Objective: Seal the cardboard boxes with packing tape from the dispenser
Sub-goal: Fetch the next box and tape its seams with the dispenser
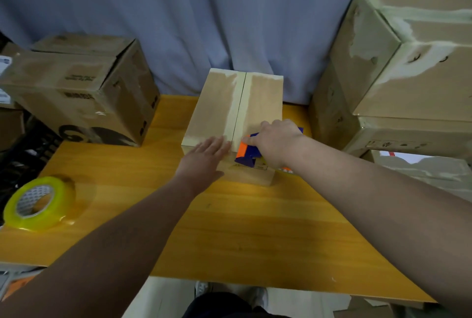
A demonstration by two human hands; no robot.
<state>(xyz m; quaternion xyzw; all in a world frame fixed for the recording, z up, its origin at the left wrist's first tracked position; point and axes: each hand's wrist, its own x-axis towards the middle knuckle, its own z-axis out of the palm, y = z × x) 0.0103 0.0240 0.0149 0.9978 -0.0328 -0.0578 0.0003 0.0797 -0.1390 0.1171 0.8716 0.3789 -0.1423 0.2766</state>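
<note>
Right grip (277, 142) clasps the blue-and-orange tape dispenser (244, 155) at the near end of the small cardboard box (217, 111) on the bench (229, 228); left grip (204, 158) lies flat, released, on its flap. Centre seam looks untaped.

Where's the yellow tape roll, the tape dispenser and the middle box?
tape roll (59, 199): head view, outer band.
tape dispenser (241, 151): head view, orange part.
middle box (214, 111): head view, left top flap.

Yellow wooden desk (229, 228), loaded with cartons.
A closed cardboard box (217, 113) is set mid-desk, a printed box (84, 98) at the left rear, stacked boxes (332, 118) at the right, a tape roll (38, 202) near the left edge.
</note>
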